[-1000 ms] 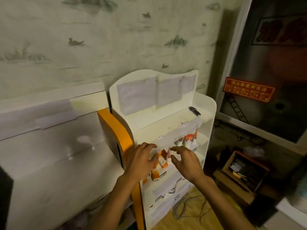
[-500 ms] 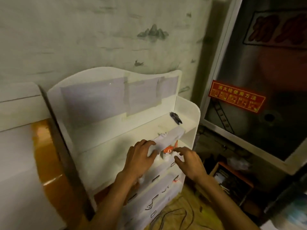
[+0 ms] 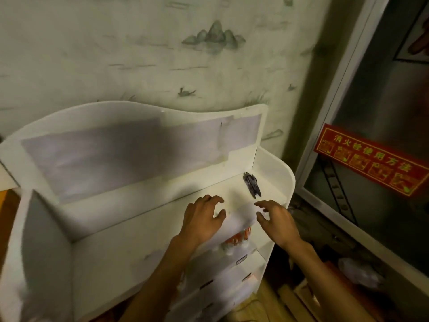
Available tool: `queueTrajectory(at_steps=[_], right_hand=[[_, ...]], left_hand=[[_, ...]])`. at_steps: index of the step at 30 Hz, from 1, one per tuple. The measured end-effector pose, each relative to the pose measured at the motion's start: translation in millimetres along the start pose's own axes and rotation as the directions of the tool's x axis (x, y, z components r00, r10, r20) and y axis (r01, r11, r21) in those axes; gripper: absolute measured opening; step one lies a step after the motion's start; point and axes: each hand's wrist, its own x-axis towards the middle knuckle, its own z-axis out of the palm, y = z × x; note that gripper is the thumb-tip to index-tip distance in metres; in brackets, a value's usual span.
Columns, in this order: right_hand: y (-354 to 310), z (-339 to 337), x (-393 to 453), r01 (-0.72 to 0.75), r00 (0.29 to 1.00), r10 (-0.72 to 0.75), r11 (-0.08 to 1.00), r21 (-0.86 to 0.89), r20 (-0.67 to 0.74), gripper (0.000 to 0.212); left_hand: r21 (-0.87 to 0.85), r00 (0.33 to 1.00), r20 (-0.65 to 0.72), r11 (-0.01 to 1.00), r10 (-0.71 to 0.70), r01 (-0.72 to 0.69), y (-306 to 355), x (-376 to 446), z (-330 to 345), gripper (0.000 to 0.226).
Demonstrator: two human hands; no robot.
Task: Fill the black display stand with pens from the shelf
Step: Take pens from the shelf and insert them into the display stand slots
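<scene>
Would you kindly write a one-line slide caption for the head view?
Both hands, left and right, reach over the white shelf toward a dark bundle.

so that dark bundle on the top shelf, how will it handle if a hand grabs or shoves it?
The dark bundle looks like several thin sticks lying flat, possibly pens; the blur hides detail. Likely light and stiff, but apt to scatter if grabbed loosely. Pushed, the pieces may slide or roll on the smooth white shelf. Both the left hand and right hand are short of it.

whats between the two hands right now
In the head view, a white paper-covered strip on the white shelf unit's top ledge front spans the gap between left hand and right hand; contact is unclear.
</scene>
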Motion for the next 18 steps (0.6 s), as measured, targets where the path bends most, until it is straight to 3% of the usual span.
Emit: queueTrajectory(at_steps=[5, 10, 18], right_hand=[[45.6, 5.6, 63.5, 0.021, 0.999, -0.022, 1.000, 0.012, 0.045, 0.031], [90.3, 8.2, 134.6, 0.145, 0.985, -0.146, 0.989, 0.016, 0.090, 0.028], [143.6, 13.9, 208.3, 0.178, 0.977, -0.196, 0.963, 0.201, 0.078, 0.024]], left_hand=[[0.023, 0.995, 0.007, 0.995, -0.101, 0.101, 9.9, 46.9, 37.7, 0.033], [0.032, 0.967, 0.125, 0.975, -0.221, 0.218, 26.7, 81.4, 92.4, 0.035], [0.094, 0.856, 0.150, 0.869, -0.494, 0.485, 53.8, 172.0, 169.1, 0.059]])
